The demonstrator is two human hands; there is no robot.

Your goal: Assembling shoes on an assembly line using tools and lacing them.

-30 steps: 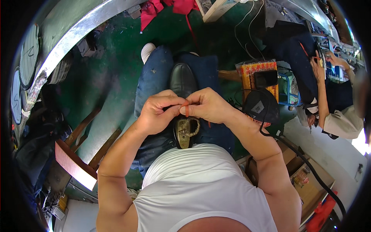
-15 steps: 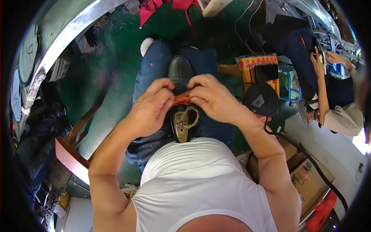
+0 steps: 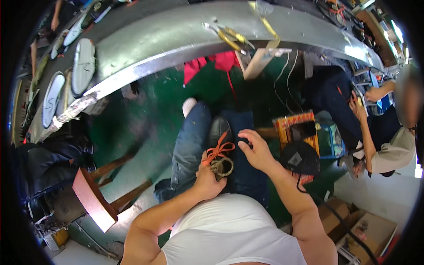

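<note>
1. Between your thighs, a black shoe [image 3: 219, 128] is lying with its toe pointing away from you.
2. Over the shoe, an orange lace [image 3: 217, 152] is forming a looped bow.
3. Behind the bow, a rope-like ring [image 3: 231, 168] is showing, nearer to your belly.
4. Your left hand [image 3: 209, 180] is curling around the rear of the shoe, holding it.
5. Your right hand [image 3: 256, 152] is hovering right of the bow, above your right thigh, thumb and fingers spread apart.
6. To your right, a black cap [image 3: 301, 157] is resting low down; farther off, a co-worker's hand [image 3: 375, 93] is working.
7. Ahead, a grey bench [image 3: 168, 31] is bearing yellow-handled tools [image 3: 232, 37] and, toward its left end, pale soles [image 3: 84, 64].
</note>
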